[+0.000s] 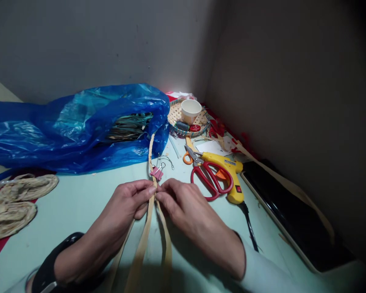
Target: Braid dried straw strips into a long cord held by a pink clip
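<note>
A narrow braid of pale, flat fibre strips runs from beside the blue bag down to my hands. A pink binder clip grips the braid just above my fingers. My left hand pinches the strips from the left, thumb and forefinger pressed together. From the right, my right hand pinches them too, its fingertips almost touching the left ones. Below the hands, loose strips hang apart toward the near edge of the view. Some curled fingers of both hands are hidden.
Red-handled scissors and a yellow glue gun lie to the right, by a black tray-like slab. A blue plastic bag holds dark strips. Behind stands a woven basket with a paper cup. Woven soles lie left.
</note>
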A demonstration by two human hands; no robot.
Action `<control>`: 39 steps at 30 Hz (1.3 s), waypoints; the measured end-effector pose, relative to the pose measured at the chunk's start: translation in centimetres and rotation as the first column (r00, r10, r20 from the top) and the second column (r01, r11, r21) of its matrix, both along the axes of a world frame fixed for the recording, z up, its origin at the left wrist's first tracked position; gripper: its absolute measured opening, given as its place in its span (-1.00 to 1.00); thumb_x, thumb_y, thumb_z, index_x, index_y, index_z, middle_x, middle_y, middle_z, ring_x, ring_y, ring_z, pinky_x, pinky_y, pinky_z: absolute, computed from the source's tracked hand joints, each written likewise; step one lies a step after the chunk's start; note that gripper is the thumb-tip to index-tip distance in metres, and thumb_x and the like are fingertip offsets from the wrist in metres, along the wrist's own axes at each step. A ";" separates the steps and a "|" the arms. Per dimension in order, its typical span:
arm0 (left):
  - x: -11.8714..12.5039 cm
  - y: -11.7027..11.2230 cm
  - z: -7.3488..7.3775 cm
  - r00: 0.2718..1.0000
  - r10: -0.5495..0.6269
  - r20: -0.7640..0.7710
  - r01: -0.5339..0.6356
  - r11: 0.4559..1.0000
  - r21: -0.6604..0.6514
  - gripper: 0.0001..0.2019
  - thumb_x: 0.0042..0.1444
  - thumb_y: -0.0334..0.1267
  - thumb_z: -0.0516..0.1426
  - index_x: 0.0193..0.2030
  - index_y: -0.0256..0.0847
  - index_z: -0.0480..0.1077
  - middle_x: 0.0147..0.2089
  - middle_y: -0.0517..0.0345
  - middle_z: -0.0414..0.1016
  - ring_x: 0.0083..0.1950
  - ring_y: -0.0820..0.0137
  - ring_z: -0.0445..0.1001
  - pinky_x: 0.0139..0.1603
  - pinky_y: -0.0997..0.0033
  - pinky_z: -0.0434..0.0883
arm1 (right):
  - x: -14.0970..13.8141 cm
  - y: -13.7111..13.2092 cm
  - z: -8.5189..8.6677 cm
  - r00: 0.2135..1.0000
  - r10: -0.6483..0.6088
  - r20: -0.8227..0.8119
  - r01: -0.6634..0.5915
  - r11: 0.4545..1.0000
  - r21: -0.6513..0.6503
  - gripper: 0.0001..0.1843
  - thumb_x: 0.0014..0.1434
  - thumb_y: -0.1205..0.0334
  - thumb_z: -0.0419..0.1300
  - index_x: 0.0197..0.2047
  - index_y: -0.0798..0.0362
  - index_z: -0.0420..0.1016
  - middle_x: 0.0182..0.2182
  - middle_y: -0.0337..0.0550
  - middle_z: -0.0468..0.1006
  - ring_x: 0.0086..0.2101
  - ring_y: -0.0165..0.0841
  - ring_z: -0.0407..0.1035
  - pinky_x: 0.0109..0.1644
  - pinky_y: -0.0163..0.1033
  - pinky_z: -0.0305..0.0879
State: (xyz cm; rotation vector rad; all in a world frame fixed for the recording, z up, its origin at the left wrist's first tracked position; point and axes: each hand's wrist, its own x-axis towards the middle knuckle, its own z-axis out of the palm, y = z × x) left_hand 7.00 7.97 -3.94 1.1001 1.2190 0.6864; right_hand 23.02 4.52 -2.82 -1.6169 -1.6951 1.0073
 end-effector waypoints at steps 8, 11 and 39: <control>-0.1 0.2 -0.4 0.996 0.006 0.094 0.008 0.989 -0.146 -0.80 -0.02 -0.16 0.38 -0.30 -0.21 0.58 -0.54 0.31 0.32 -0.52 0.54 0.24 -0.51 0.57 0.15 | -1.1 0.3 -0.8 0.953 -0.042 -0.301 -0.018 0.981 -0.194 -0.78 0.29 0.29 0.04 -0.09 0.11 0.46 -0.22 -0.02 0.58 -0.23 -0.25 0.43 -0.19 -0.20 0.32; -0.2 -0.1 -0.6 0.998 0.011 0.070 -0.003 0.992 -0.123 -0.73 0.00 -0.11 0.37 -0.22 -0.21 0.54 -0.53 0.34 0.27 -0.54 0.58 0.10 -0.55 0.59 0.01 | -0.8 0.4 -0.8 0.956 -0.088 -0.281 0.027 0.976 -0.214 -0.75 0.30 0.27 0.04 -0.07 0.11 0.50 -0.11 0.01 0.56 -0.09 -0.20 0.39 -0.04 -0.15 0.29; -0.1 -0.5 0.8 0.990 0.027 -0.137 -0.044 0.991 -0.123 -0.74 -0.12 -0.11 0.38 -0.36 -0.17 0.47 -0.46 0.21 0.44 -0.39 0.37 0.42 -0.48 0.51 0.33 | -1.3 -0.2 -1.7 0.988 -0.142 -0.069 0.133 0.984 -0.116 -0.80 0.15 0.27 0.15 -0.50 0.02 0.28 -0.57 -0.25 0.33 -0.55 -0.43 0.15 -0.54 -0.32 -0.05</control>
